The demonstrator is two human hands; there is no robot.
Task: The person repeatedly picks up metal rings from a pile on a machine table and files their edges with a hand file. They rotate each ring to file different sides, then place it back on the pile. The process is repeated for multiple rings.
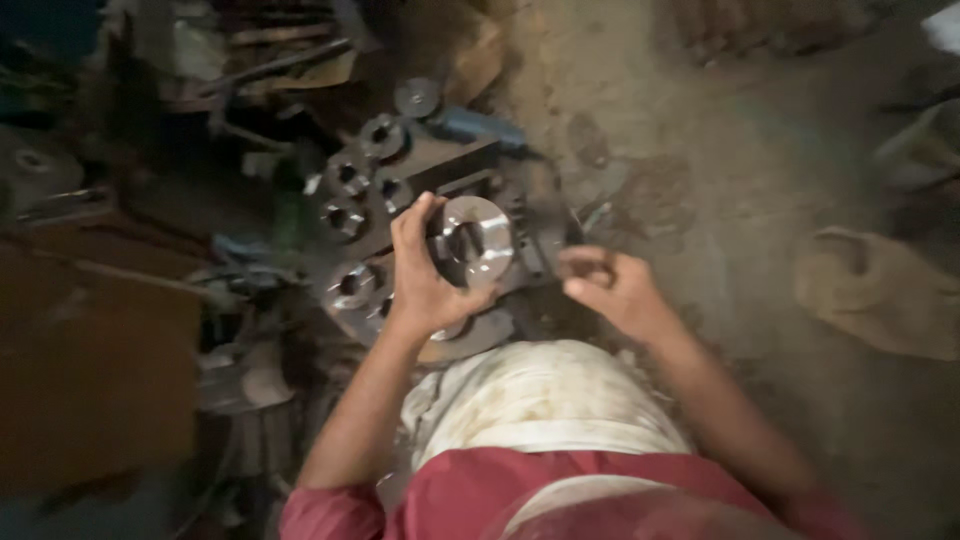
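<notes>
Landmark: the round metal flange (473,240), bright grey, with a large centre bore and flat faces, held just above the person's lap.

Left hand (420,280): fingers and thumb clamped on the flange's left rim, palm behind it. The disc is tilted so that its bored face turns up toward the camera, which appears to be the reason for the edge grip: it leaves the face and the bore uncovered.

Right hand (610,285): just to the right of the flange, not touching it. Fingers are curled inward toward the thumb. Motion blur hides whether they pinch some small thing or close on nothing; it cannot be told.

Similar flanges (350,200): several dark grey pieces with centre holes, clustered up and to the left of the held flange, lying flat on a dark metal block. They sit close together, within the left arm's reach, probably as a working stock.

Larger disc (470,335): directly below the held flange, partly covered by the left wrist.

Light cloth (540,400): over the person's lap, below the flange.

Tan sack (880,290): well to the right of the flange, on the dirt floor (720,130).
</notes>
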